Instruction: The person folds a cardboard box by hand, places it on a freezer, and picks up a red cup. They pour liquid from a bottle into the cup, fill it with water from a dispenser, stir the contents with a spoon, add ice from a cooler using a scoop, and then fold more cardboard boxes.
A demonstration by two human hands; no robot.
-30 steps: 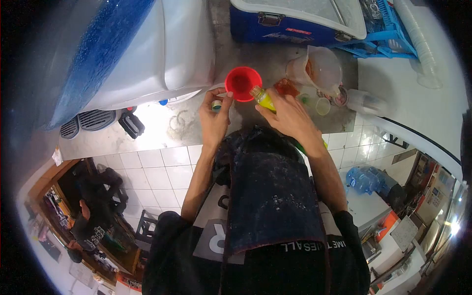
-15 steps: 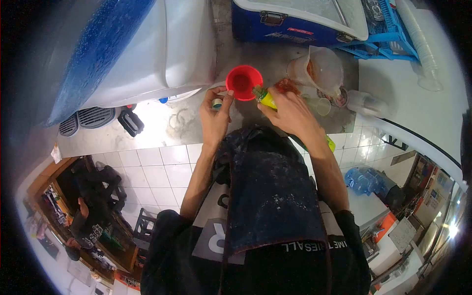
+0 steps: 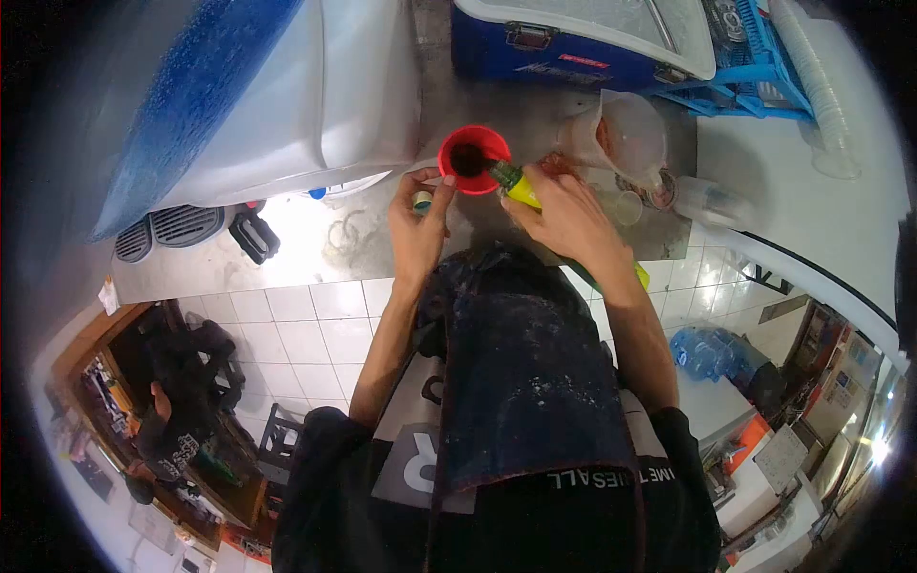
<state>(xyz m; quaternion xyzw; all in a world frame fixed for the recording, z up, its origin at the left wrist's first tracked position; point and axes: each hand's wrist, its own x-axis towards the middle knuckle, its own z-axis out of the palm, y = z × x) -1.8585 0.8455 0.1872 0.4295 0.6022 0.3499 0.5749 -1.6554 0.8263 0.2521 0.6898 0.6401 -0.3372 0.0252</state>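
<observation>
My right hand (image 3: 570, 218) is wrapped round a green bottle (image 3: 519, 189) with a yellow label. The bottle is tilted, its neck at the right rim of a red cup (image 3: 493, 140). Dark liquid (image 3: 468, 159) covers the bottom of the cup. My left hand (image 3: 419, 218) is closed at the cup's left side, thumb and fingertips against or very near the rim. A small pale, green-centred bottle cap (image 3: 421, 201) is held within its curled fingers.
A blue cooler box (image 3: 573, 59) with ice stands behind the cup. To the right are a clear measuring jug (image 3: 632, 134), a small clear cup (image 3: 626, 206) and stacked plastic cups (image 3: 812, 76). A large white container (image 3: 353, 86) stands left. A seated person (image 3: 172, 430) is lower left.
The bottle has tipped a little further over the cup, and dark liquid now shows inside it. My left hand has stayed in place with the cap.
</observation>
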